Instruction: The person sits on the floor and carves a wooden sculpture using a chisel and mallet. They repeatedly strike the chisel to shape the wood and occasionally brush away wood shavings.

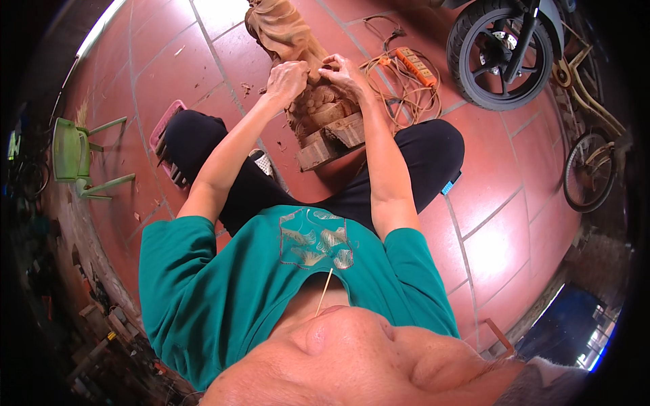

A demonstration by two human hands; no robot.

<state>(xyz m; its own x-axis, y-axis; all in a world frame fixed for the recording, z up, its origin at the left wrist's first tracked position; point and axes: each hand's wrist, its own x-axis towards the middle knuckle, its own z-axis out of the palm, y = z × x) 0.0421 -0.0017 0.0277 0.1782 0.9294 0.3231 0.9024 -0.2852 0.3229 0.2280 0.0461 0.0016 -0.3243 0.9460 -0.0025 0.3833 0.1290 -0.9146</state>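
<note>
Both forearms reach far to the wood carving (pixel 318 108); left hand (pixel 287 80) curls its fingers closed on it, right hand (pixel 343 73) pinches fingertips there, best kept braced.

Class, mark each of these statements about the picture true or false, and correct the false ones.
1. Both hands rest on the wooden carving. True: the left hand and the right hand touch it.
2. The carving stands on a table. False: it sits on the red tiled floor.
3. An orange power strip lies beside the carving. True.
4. The green plastic chair stands upright. False: it lies tipped on its side.
5. The person's shirt is yellow. False: it is teal.
</note>
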